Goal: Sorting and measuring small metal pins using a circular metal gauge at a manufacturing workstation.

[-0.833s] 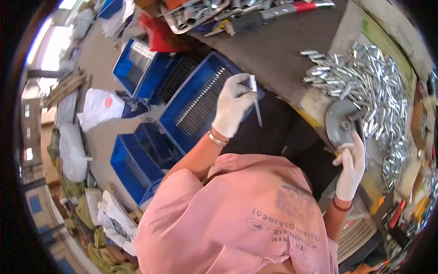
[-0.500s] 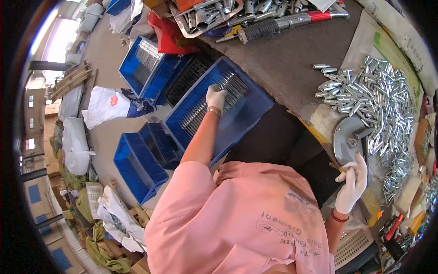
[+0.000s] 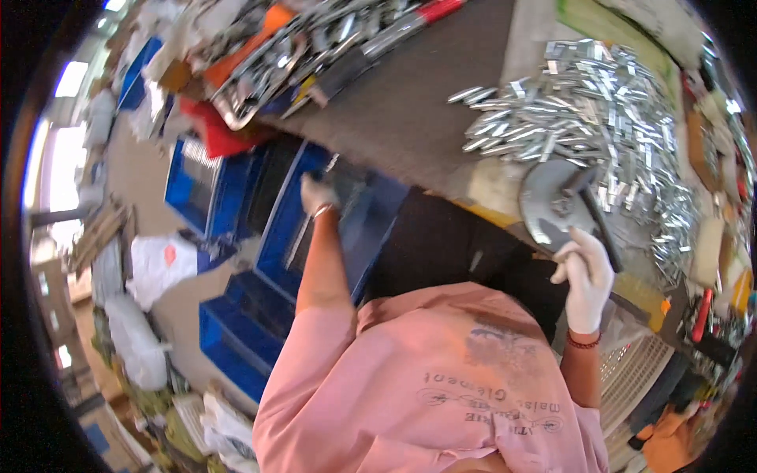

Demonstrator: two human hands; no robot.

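This seems to be a workshop or a small factory room, because on the worn grey bench (image 3: 402, 106) there lies a big heap of shiny metal pieces (image 3: 544, 118), just beside a round grey metal fixture (image 3: 540, 209), and a tray (image 3: 236, 121) of mixed metal parts is near the far edge. Below the bench there are several blue plastic bins (image 3: 367, 229), such as are used for storing parts. At the left, pale sacks (image 3: 130, 339) lie on the plain floor (image 3: 142, 162), near bright windows (image 3: 65, 169).
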